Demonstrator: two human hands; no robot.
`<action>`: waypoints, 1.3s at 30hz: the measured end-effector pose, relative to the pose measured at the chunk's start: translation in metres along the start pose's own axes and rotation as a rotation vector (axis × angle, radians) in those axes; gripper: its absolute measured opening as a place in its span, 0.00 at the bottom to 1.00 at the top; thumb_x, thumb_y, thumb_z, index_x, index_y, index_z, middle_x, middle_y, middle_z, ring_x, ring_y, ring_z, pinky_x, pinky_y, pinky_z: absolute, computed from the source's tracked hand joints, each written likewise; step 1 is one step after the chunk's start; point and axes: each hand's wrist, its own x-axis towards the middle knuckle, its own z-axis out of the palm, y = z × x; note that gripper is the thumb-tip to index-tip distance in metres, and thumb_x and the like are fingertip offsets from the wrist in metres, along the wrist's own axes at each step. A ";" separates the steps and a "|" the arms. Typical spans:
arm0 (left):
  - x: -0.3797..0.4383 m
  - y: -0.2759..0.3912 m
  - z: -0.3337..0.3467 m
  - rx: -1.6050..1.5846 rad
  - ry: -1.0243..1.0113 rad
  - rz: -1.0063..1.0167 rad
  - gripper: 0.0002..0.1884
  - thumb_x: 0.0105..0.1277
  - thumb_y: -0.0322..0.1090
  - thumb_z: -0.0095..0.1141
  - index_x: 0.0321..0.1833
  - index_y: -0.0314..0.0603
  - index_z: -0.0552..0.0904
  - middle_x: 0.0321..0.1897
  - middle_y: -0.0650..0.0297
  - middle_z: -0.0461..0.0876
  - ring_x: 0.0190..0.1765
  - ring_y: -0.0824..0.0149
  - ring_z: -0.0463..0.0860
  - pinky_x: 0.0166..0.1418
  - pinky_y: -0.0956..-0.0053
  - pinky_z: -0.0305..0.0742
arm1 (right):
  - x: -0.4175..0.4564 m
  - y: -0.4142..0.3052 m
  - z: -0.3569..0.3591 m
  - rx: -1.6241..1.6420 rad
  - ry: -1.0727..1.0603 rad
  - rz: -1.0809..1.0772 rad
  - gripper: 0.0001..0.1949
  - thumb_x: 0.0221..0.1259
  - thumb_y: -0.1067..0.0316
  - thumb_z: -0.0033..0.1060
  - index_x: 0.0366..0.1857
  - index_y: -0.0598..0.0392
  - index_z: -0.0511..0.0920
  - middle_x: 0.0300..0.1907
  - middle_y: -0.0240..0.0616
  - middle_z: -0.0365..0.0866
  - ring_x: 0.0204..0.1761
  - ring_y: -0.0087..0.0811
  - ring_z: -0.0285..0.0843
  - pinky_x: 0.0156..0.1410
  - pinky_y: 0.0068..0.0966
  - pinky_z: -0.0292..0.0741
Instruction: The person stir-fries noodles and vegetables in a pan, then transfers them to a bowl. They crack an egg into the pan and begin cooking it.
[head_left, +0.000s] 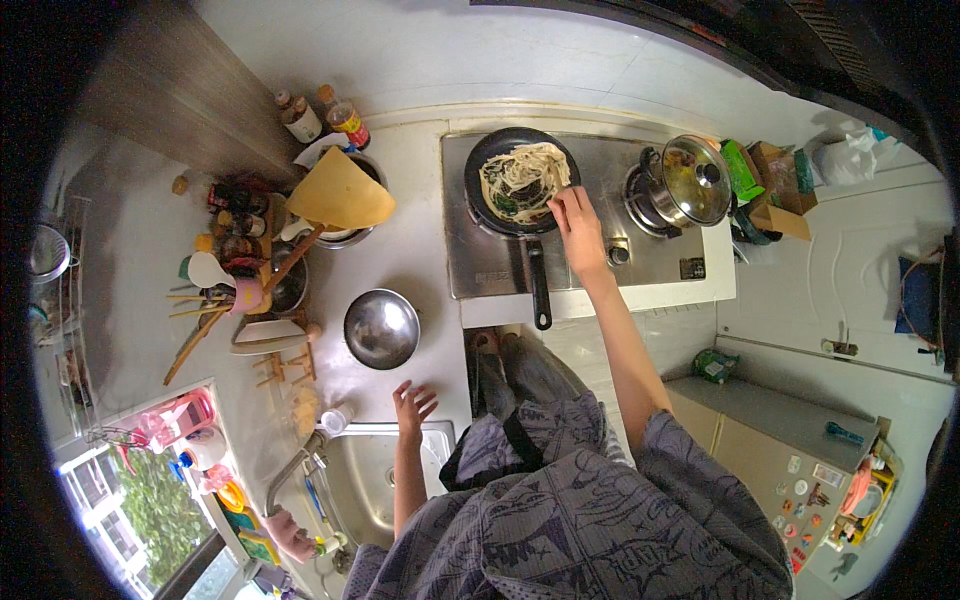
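A black frying pan (472, 180) sits on the left burner of the steel gas stove, its handle pointing towards me. Noodles (525, 169) with some dark green leaves lie in it. Over the pan's right front rim is my right hand (577, 225), its fingertips bunched together; whether anything is between them cannot be told. My left hand (415, 409) hovers above the near counter beside the sink (375, 465), fingers spread, holding nothing. Just beyond it a steel bowl (382, 329) rests on the counter.
A steel pot with a glass lid (690, 180) stands on the right burner. Sauce bottles (300, 120), a pink utensil holder (247, 295) and a wooden-handled yellowish fan-shaped thing (341, 191) crowd the left side. Cardboard boxes (784, 180) are right of the stove.
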 end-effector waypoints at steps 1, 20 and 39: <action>0.001 0.000 -0.001 -0.003 -0.002 0.006 0.23 0.79 0.34 0.49 0.74 0.51 0.62 0.64 0.47 0.78 0.55 0.47 0.88 0.57 0.50 0.90 | 0.007 0.000 0.005 0.032 0.015 -0.017 0.08 0.76 0.65 0.64 0.45 0.57 0.77 0.44 0.48 0.79 0.46 0.54 0.82 0.50 0.47 0.78; 0.002 -0.002 -0.002 0.030 0.017 -0.001 0.23 0.80 0.39 0.50 0.73 0.49 0.62 0.63 0.48 0.80 0.57 0.46 0.88 0.59 0.49 0.89 | 0.000 -0.006 -0.016 -0.027 0.032 -0.013 0.10 0.80 0.63 0.60 0.42 0.60 0.77 0.42 0.51 0.77 0.40 0.58 0.81 0.44 0.47 0.77; -0.003 0.001 0.001 0.035 0.010 -0.005 0.21 0.81 0.39 0.47 0.73 0.48 0.63 0.64 0.47 0.79 0.56 0.47 0.88 0.57 0.51 0.90 | -0.026 -0.012 -0.022 0.150 -0.165 -0.078 0.11 0.82 0.63 0.57 0.43 0.61 0.80 0.40 0.48 0.82 0.37 0.46 0.83 0.41 0.38 0.77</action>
